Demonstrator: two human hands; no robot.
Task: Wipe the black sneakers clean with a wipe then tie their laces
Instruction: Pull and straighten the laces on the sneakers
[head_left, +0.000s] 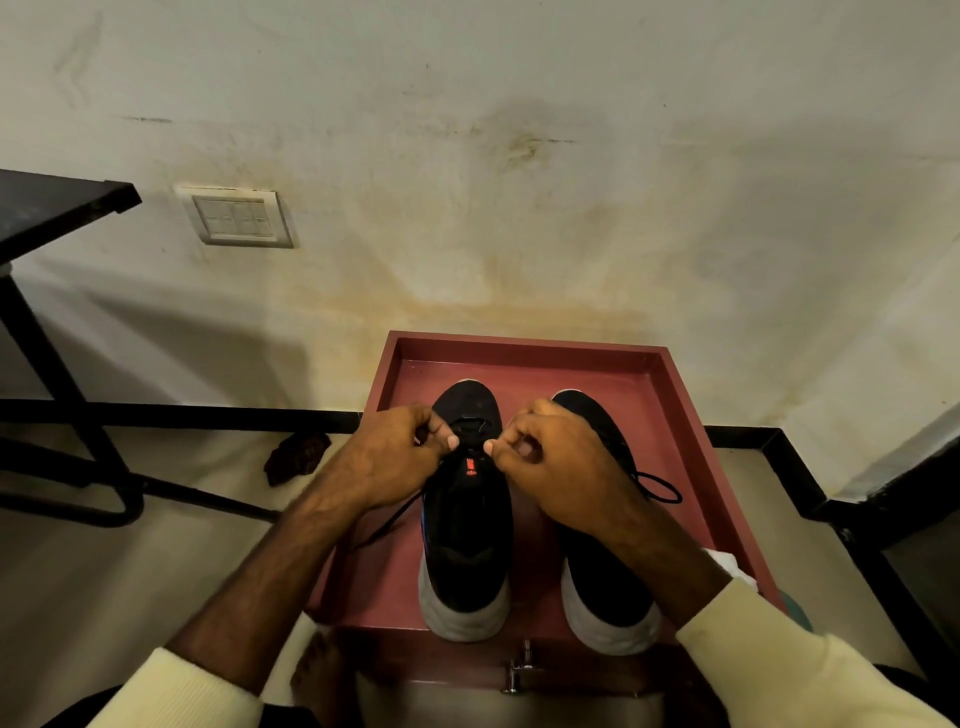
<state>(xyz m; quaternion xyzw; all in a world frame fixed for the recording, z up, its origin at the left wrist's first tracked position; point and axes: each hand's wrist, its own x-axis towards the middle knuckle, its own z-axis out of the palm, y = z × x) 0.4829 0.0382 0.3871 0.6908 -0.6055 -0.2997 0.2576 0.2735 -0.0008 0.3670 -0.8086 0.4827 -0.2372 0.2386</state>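
Two black sneakers with white soles stand side by side, toes away from me, on a reddish-brown raised-rim stand (524, 351). Over the left sneaker (467, 530), my left hand (395, 457) and my right hand (550, 457) each pinch a black lace at the tongue, fingers curled. One lace end trails down to the left (387, 522). My right forearm crosses the right sneaker (602, 592), whose lace loops out to the right (662, 488). A bit of a white wipe (727, 564) shows by my right sleeve.
The stand sits against a stained wall with a switch plate (239, 218). A black metal table frame (57, 332) stands at the left. A dark brown object (296, 457) lies on the floor near the skirting. A metal latch (519, 670) is on the stand's front.
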